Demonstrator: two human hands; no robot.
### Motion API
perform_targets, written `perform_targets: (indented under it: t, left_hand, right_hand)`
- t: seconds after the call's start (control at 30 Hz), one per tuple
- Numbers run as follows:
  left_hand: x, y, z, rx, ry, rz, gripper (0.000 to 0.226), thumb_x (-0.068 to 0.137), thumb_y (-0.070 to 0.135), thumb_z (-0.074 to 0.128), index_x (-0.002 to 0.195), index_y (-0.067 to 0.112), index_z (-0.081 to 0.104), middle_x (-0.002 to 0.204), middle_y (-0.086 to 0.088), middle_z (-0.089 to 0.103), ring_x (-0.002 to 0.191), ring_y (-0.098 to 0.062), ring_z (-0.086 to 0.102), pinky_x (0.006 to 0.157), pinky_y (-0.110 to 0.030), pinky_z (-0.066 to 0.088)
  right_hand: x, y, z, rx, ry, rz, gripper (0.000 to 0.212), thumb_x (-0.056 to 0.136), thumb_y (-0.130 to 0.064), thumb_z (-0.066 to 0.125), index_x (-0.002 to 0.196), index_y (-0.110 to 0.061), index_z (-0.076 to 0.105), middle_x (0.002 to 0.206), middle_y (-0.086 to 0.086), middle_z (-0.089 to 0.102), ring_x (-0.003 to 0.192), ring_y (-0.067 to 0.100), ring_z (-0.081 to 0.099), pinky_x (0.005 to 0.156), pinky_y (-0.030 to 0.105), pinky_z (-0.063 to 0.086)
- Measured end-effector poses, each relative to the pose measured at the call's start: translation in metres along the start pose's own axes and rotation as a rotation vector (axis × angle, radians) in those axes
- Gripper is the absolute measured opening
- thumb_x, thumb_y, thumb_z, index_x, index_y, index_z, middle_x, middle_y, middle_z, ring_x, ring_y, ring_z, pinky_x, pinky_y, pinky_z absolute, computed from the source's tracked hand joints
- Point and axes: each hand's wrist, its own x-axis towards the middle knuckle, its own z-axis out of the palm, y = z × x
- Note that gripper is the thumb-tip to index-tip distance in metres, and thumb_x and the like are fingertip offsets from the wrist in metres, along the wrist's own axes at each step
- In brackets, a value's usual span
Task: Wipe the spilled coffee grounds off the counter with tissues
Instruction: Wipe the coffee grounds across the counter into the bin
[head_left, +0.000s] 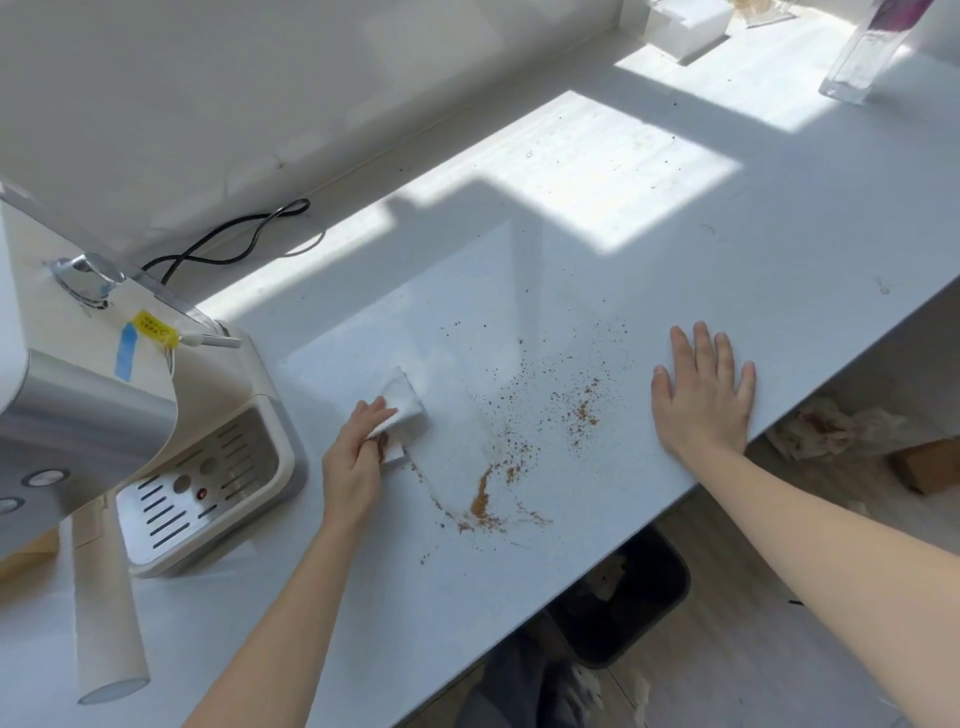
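Observation:
Brown coffee grounds (483, 501) lie scattered over the white counter (675, 249), with a thicker streak near the front and a looser patch (584, 410) further right. My left hand (356, 457) presses a folded white tissue (402, 410) onto the counter, left of the spill; the tissue's near edge is stained brown. Flat on the counter to the right of the grounds, near the counter's edge, rests my right hand (701, 395), fingers spread and holding nothing.
A cream and silver coffee machine (156, 441) with its drip tray stands at the left, a black cable (234, 244) behind it. A cardboard tube (106, 613) lies front left. A tissue box (685, 26) sits far back. A dark bin (623, 603) stands under the counter.

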Motion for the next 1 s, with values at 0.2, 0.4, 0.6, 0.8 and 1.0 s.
perform_targets:
  t: [0.2,0.4,0.6,0.8,1.0]
  left_hand:
    - [-0.006,-0.007,0.0,0.303,-0.128,0.156,0.055,0.087,-0.006,0.034,0.125,0.025,0.058,0.143,0.013,0.038,0.138,0.003,0.019,0.11,-0.012,-0.006]
    - [-0.049,-0.006,0.005,0.301,-0.143,0.148,0.054,0.084,0.008,0.031,0.127,0.031,0.054,0.144,0.014,0.038,0.14,0.002,0.015,0.114,-0.024,-0.011]
    - [-0.094,0.0,0.019,0.395,-0.139,0.171,0.053,0.086,0.012,0.032,0.129,0.035,0.051,0.143,0.02,0.036,0.142,0.0,0.012,0.114,-0.034,-0.016]
    - [-0.127,0.007,0.029,0.466,-0.176,0.197,0.055,0.088,0.011,0.035,0.134,0.039,0.044,0.145,0.023,0.033,0.143,-0.003,0.008,0.113,-0.036,-0.019]
    - [-0.138,0.014,0.026,0.534,-0.166,0.235,0.044,0.095,0.039,0.025,0.128,0.036,0.053,0.142,0.024,0.038,0.137,-0.003,0.019,0.116,-0.035,0.003]
  right_hand:
    - [0.0,0.002,0.002,0.001,-0.002,0.0,0.058,0.096,-0.044,0.016,0.151,-0.026,0.009,0.16,-0.002,0.007,0.146,0.019,0.002,0.117,0.048,0.002]
    - [0.0,0.0,0.001,-0.004,-0.007,0.003,0.058,0.096,-0.043,0.017,0.151,-0.026,0.009,0.16,-0.002,0.006,0.147,0.019,0.001,0.117,0.048,0.002]
    - [0.0,0.001,0.001,0.0,-0.008,0.0,0.058,0.096,-0.043,0.017,0.151,-0.025,0.009,0.16,-0.001,0.006,0.146,0.019,0.001,0.116,0.049,0.002]
    - [0.001,0.0,0.001,0.011,-0.004,0.0,0.057,0.096,-0.043,0.017,0.151,-0.025,0.011,0.16,-0.001,0.007,0.146,0.019,0.002,0.116,0.049,0.002]
    - [0.0,0.001,0.0,0.01,-0.004,-0.001,0.057,0.096,-0.043,0.017,0.151,-0.025,0.01,0.16,-0.001,0.006,0.146,0.019,0.001,0.116,0.048,0.001]
